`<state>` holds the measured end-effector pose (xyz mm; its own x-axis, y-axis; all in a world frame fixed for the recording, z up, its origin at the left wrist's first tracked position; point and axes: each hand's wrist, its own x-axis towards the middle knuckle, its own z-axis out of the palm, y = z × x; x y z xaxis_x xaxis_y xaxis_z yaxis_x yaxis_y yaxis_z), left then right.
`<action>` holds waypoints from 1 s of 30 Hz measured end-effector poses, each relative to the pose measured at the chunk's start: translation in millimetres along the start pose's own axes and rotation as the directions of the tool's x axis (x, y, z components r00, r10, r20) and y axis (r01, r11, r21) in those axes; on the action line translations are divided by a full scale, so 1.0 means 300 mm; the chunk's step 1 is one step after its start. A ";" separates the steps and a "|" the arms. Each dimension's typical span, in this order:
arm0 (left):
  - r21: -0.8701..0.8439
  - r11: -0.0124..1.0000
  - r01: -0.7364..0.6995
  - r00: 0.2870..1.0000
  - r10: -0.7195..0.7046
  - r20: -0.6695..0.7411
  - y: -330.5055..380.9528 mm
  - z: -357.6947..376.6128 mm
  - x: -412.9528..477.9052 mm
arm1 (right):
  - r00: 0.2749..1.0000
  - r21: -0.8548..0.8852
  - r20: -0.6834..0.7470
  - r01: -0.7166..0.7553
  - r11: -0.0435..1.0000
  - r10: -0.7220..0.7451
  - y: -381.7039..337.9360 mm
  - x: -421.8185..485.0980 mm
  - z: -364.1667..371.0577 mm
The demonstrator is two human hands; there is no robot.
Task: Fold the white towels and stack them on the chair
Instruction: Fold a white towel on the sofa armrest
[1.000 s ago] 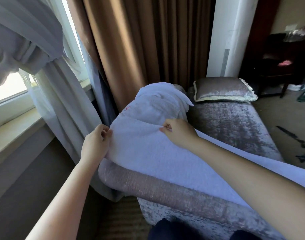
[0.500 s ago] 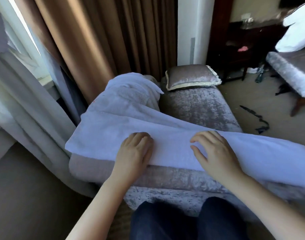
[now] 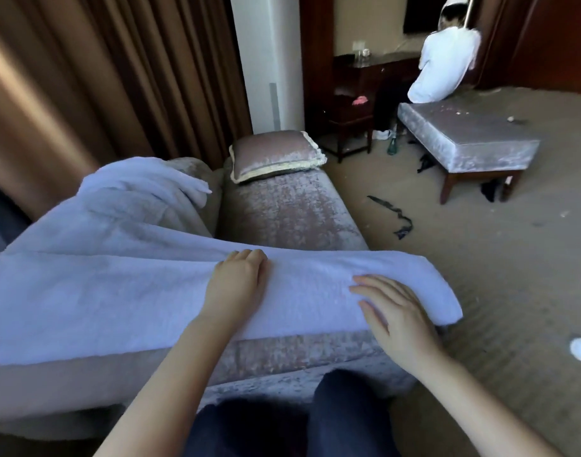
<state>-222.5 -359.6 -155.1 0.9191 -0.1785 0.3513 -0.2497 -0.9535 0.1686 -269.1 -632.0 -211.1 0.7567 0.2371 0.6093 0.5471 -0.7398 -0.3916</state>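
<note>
A long white towel [image 3: 124, 288], folded lengthwise, lies across the near edge of the grey velvet chair [image 3: 282, 219]. My left hand [image 3: 234, 285] lies flat on the towel near its middle, fingers together and pointing away from me. My right hand [image 3: 394, 311] rests flat on the towel close to its right end, fingers spread. A second white towel [image 3: 141, 189] sits bunched on the chair's back left, behind the long one.
A velvet cushion [image 3: 276, 155] lies at the chair's far end. Brown curtains [image 3: 118, 77] hang behind on the left. A grey ottoman [image 3: 467, 140] stands on the carpet at right, with a person in white [image 3: 444, 67] beyond it. Dark scraps [image 3: 394, 216] litter the floor.
Both hands let go of the towel's far edge, came toward me and now slide rightward flat along the folded towel. The view has swung right.
</note>
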 end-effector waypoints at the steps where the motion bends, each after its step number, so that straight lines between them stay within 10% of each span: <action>1: -0.030 1.000 0.002 0.998 -0.001 0.064 0.005 0.003 0.030 | 0.999 -0.012 -0.032 -0.022 1.000 0.022 0.027 0.024 -0.016; 6: -0.007 1.000 0.026 0.974 -0.024 0.223 0.007 0.041 0.109 | 0.959 -0.067 0.071 -0.271 0.960 0.276 0.171 0.157 -0.102; 10: -0.056 0.998 -0.008 0.995 0.014 0.096 -0.016 0.057 0.118 | 0.910 -0.153 0.280 -0.271 0.950 0.305 0.247 0.187 -0.110; 18: -0.014 0.999 -0.048 0.985 0.045 -0.167 -0.017 0.031 0.160 | 0.972 -0.183 0.063 -0.212 0.960 0.226 0.244 0.250 -0.137; 25: 0.123 0.989 -0.078 0.983 0.097 -0.155 -0.044 0.097 0.174 | 0.933 -0.230 0.183 -0.267 0.936 0.311 0.288 0.268 -0.069; 30: 0.134 0.986 -0.095 0.971 0.121 -0.204 0.006 0.064 0.155 | 0.986 -0.259 -0.057 -0.169 0.951 0.159 0.224 0.220 -0.080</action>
<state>-174.3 -374.4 -156.2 0.8003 -0.2394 0.5497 -0.2925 -0.9562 0.0095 -191.1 -681.2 -180.6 0.8128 0.0801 0.5770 0.3001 -0.9065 -0.2969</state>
